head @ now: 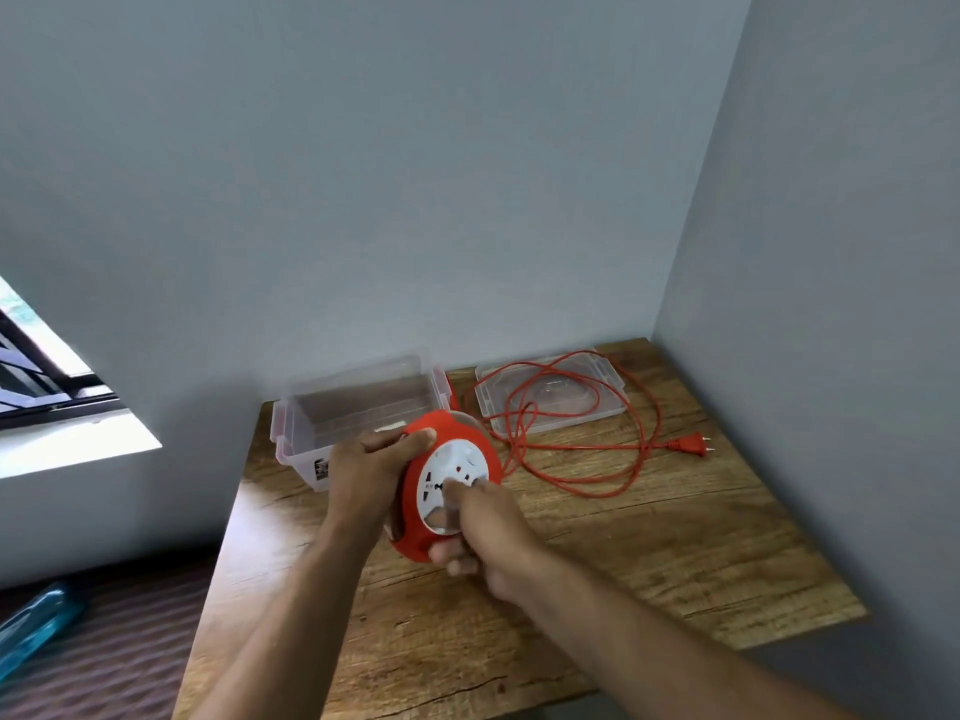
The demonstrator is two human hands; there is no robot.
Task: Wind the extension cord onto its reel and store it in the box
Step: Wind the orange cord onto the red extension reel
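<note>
Head view. Round red plastic cord reel (447,485) with white socket face held tilted above the wood-grain table (597,605). Left hand (371,470) grips the reel's left rim, thumb over the top edge. Right hand (480,532) lies on the white face, fingers curled under the lower rim; blurred. Orange cord (597,449) lies in loose loops right of the reel, partly over the clear flat plastic lid (550,402); its two-pin plug (693,444) lies beyond. Clear open plastic box (358,413) stands behind the reel.

A wooden table (649,553) stands in a grey-walled corner, a window (36,366) at left.
</note>
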